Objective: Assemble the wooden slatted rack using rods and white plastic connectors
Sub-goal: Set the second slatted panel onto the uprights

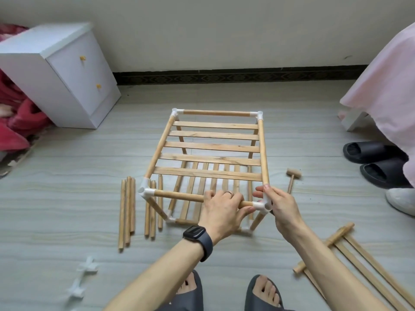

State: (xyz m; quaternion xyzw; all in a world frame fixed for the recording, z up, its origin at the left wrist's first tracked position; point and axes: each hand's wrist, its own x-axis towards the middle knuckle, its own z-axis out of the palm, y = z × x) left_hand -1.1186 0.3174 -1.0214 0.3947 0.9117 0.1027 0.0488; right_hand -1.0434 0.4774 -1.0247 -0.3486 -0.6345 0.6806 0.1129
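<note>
Grey wood-grain floor (67, 198) runs up to a pale wall, and the rack (211, 146) stands on it just ahead of my feet. My left hand (221, 205) is curled around the near top rod (177, 195), close to its right end. My right hand (281, 206) wraps the white connector (260, 206) at the near right corner, one fingertip up against the side rod (263, 153). Loose rods (126, 209) lie just left of the rack, and a small mallet (292, 178) lies to its right.
</note>
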